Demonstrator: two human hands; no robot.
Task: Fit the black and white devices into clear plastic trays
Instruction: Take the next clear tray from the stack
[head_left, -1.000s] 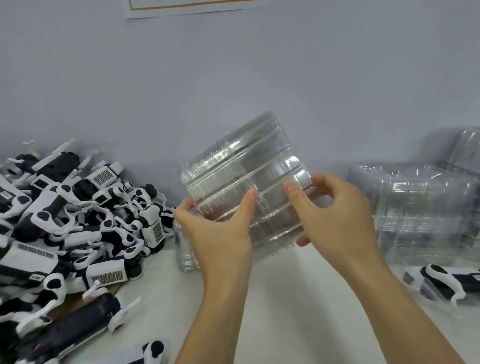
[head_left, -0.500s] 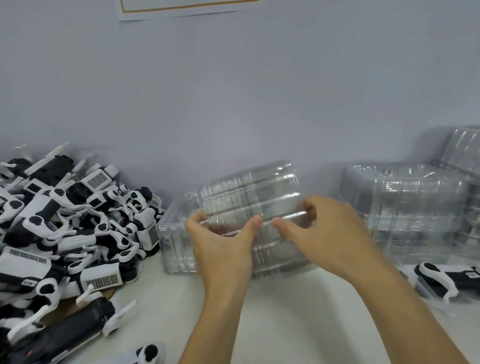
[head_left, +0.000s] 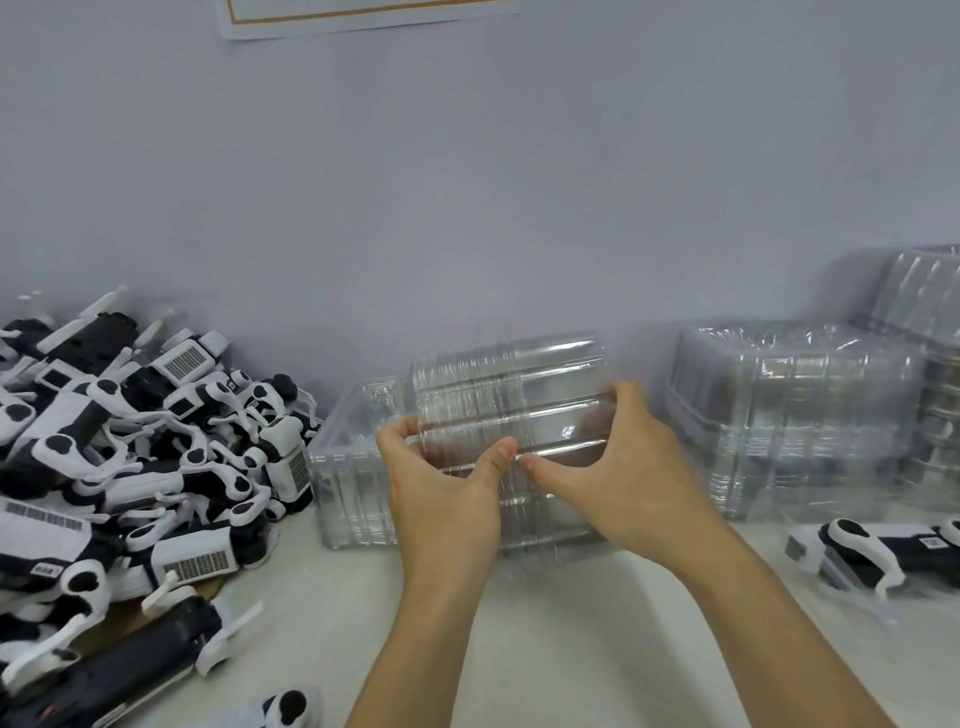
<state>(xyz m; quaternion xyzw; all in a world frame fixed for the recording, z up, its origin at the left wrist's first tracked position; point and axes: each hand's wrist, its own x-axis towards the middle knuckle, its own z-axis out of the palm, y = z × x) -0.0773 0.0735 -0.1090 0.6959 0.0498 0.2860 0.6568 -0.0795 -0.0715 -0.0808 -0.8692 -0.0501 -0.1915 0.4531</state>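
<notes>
A nested stack of clear plastic trays (head_left: 511, 395) stands on edge in the middle of the white table (head_left: 597, 649), held between both hands. My left hand (head_left: 441, 483) grips its left side, thumb on the near face. My right hand (head_left: 608, 467) grips its right side, thumb tip almost meeting the left thumb. More clear trays (head_left: 348, 467) lie behind and left of the held stack. A big heap of black and white devices (head_left: 130, 457) fills the left side. One device sits in a tray (head_left: 872, 551) at the right.
Tall stacks of clear trays (head_left: 795, 415) line the back right against the grey wall, with more (head_left: 930, 364) at the far right. Another device (head_left: 291, 709) peeks in at the bottom edge. A paper sheet (head_left: 363, 15) hangs on the wall above.
Both hands have lowered the tray stack from mid-air toward the table, and the thumbs have moved closer together on its near face.
</notes>
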